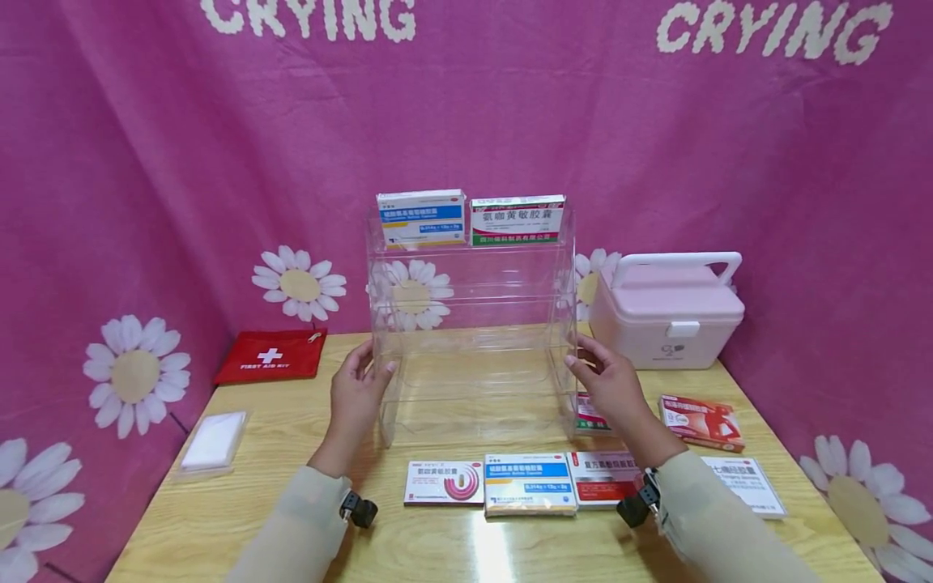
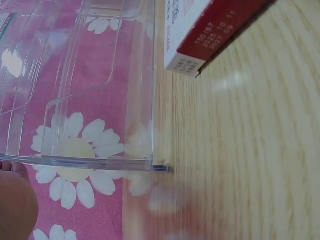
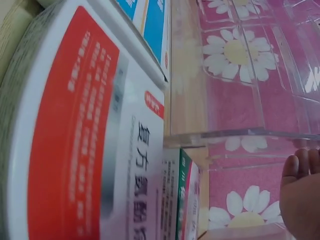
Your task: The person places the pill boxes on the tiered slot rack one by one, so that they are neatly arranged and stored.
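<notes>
A clear tiered plastic display rack (image 1: 477, 364) stands upright in the middle of the wooden table. My left hand (image 1: 359, 390) holds its left side wall, thumb toward the front edge. On the opposite wall, my right hand (image 1: 603, 376) holds at about the same height. The top tier carries a blue-and-white medicine box (image 1: 421, 220) and a green-and-white medicine box (image 1: 518, 222), side by side. The lower tiers are see-through, with the cloth's daisy showing behind. In the wrist views, only part of the left hand (image 2: 16, 200) and right hand (image 3: 302, 192) appears beside the rack.
Several medicine boxes lie before the rack, including a blue-and-white one (image 1: 530, 484). At right are a red-orange box (image 1: 702, 422) and a pink lidded case (image 1: 666, 324). A red first aid pouch (image 1: 271, 356) and white packet (image 1: 214, 441) lie left. Pink cloth hangs behind.
</notes>
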Demonstrator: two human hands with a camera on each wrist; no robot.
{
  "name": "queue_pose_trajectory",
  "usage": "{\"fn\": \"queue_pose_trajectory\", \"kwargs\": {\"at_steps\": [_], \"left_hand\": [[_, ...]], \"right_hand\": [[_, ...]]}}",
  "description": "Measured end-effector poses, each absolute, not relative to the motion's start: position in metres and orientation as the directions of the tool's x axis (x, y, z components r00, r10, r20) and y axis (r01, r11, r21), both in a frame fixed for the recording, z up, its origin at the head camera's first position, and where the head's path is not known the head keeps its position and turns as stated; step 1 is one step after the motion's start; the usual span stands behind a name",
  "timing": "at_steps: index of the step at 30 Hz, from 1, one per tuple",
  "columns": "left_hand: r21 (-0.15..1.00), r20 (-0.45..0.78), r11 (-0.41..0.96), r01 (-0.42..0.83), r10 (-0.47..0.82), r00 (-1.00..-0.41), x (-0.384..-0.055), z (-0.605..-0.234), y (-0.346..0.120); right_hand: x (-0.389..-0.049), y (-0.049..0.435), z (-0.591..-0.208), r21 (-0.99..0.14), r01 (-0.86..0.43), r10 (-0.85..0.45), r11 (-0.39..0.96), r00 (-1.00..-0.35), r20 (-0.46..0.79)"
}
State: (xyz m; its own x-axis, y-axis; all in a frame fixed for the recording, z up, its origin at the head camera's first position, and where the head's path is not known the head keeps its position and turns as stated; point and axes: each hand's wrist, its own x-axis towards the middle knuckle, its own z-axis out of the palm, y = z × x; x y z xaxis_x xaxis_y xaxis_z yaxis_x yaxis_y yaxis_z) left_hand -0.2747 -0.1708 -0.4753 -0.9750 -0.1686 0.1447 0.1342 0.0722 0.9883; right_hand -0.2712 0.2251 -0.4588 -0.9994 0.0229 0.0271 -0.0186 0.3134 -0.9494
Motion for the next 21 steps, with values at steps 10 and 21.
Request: {"fn": "queue_pose_trajectory", "kwargs": {"at_steps": [10, 21], "left_hand": [[0.99, 0.123, 0.084, 0.111, -0.167, -0.978, -0.276, -0.476, -0.169], [0.988, 0.115, 0.116, 0.097, -0.156, -0.981, -0.273, -0.476, -0.171]], "right_hand": [[-0.251, 0.277, -0.465, -0.879, -0.082, -0.063, 0.47, -0.996, 0.059], [-0.204, 0.39, -0.477, -0.715, 0.003, -0.018, 0.699, -1.0, -0.022]]}}
